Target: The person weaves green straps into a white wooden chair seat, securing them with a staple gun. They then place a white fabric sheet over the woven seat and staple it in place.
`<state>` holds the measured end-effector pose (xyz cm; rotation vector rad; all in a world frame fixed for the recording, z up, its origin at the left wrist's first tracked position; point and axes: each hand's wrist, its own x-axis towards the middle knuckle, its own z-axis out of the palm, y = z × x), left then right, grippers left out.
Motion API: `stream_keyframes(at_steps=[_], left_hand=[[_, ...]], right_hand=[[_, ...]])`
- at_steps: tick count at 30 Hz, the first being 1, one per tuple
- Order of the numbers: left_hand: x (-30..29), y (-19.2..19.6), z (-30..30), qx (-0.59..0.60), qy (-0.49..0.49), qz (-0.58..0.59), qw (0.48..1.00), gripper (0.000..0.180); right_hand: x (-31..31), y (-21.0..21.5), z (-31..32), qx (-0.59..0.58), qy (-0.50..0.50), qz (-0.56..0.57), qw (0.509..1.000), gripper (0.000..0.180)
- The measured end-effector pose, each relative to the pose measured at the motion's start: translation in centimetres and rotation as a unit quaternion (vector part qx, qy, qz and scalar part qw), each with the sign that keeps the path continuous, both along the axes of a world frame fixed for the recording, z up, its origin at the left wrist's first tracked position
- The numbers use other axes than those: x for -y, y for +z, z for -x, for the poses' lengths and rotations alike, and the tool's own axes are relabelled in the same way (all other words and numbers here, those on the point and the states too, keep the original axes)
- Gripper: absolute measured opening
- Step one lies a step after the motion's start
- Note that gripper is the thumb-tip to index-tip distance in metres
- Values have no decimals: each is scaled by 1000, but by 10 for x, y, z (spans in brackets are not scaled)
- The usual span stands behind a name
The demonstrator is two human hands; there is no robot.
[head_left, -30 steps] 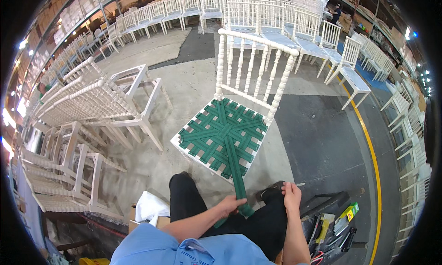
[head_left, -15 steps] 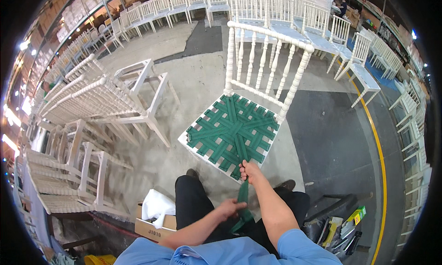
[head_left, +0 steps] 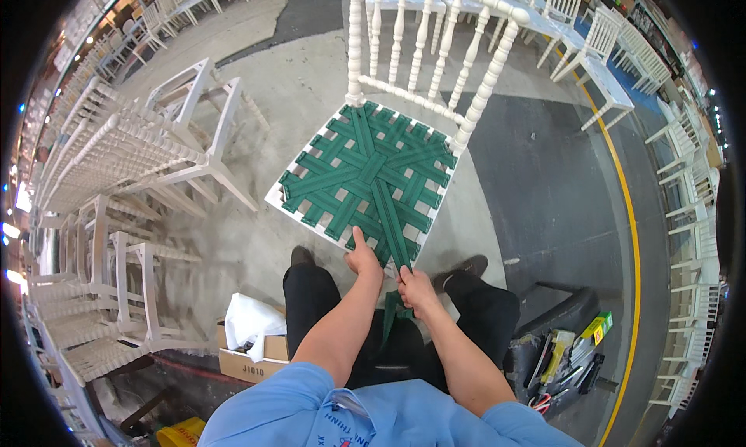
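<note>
A white chair frame (head_left: 488, 66) with turned spindles stands before me, its seat woven from green webbing (head_left: 326, 175). One long green strap (head_left: 388, 218) runs from the crossing at the seat's middle to the front edge. My right hand (head_left: 418, 290) is closed on this strap just past the front edge, and the strap's loose end (head_left: 392, 311) hangs below between my legs. My left hand (head_left: 364, 257) grips the front edge of the seat, one digit lying on top of the webbing; its other fingers are mostly hidden.
Unfinished white chairs (head_left: 140, 152) lie stacked at the left. By my left leg sits a cardboard box (head_left: 250, 365) with a white bag (head_left: 252, 323). A black tray of tools (head_left: 556, 361) is at my right. More white chairs (head_left: 602, 39) line the back and right.
My left hand has left the loose strap end and moved forward to the seat's front edge. My right hand keeps the strap. The view has tilted down, and the strap's end hangs free.
</note>
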<state>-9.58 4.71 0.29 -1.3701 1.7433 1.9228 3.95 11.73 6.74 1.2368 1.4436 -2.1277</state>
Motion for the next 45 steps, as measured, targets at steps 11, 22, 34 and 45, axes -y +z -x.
stream_keyframes(at_steps=[11, 22, 34, 45], left_hand=[[0, -11, 8, 31, 22, -10, 999, 101], [-1, 1, 5, 31, 31, -21, 999, 95], [-1, 8, 3, 29, 16, -4, 999, 98], [2, 18, -5, 21, 9, -36, 999, 101]], right_hand=[[11, 19, -42, 18, -30, 65, 997, 36], [21, -10, -61, 11, -36, 67, 997, 36], [16, -68, -56, 4, 55, -100, 994, 40], [20, -36, -71, 2, 41, -75, 996, 42]])
